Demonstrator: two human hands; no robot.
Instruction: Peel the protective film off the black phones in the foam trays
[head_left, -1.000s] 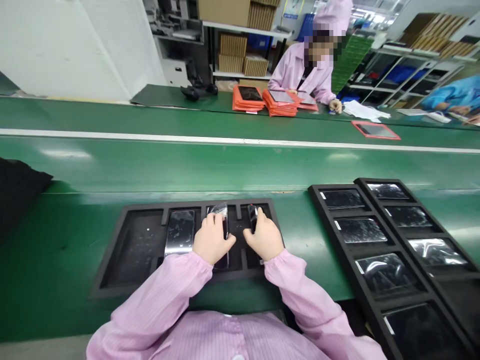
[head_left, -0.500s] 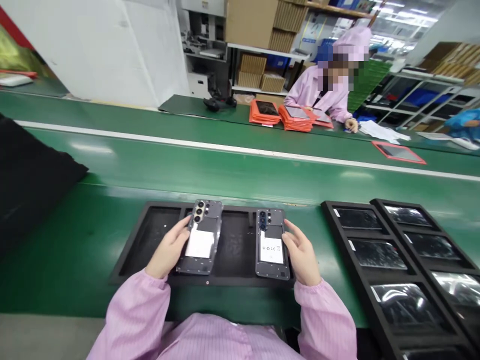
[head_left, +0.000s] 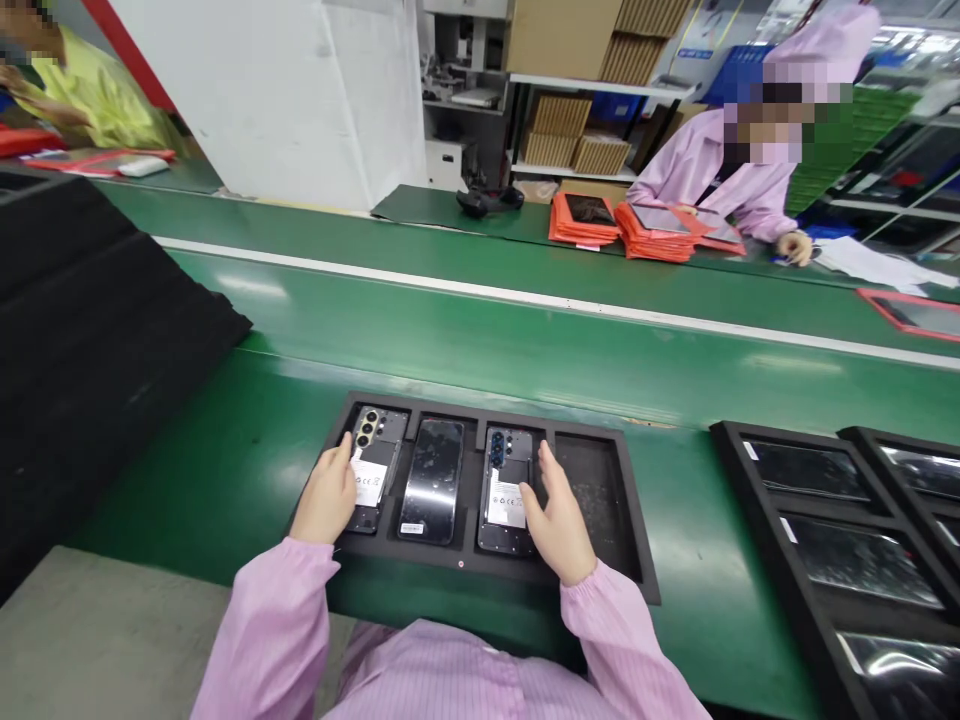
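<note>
Three phones are held in slots of the black tray [head_left: 646,560]; the left phone [head_left: 375,472], back up, is touched at its left edge by the left grip [head_left: 326,495]; the middle phone [head_left: 433,480] is laid screen up; the right phone [head_left: 506,495], back up, is bordered on its right by the right grip [head_left: 561,520]; red stacks [head_left: 656,243] are set across the green surface [head_left: 701,600], near a person [head_left: 694,160].

A green bench [head_left: 697,520] carries black foam trays [head_left: 649,575].

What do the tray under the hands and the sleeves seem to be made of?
Tray: probably dense foam, matte black, judging by its dull surface and thick cut-out walls. Sleeves: thin woven fabric, pink, finely striped, gathered at the cuffs.
</note>
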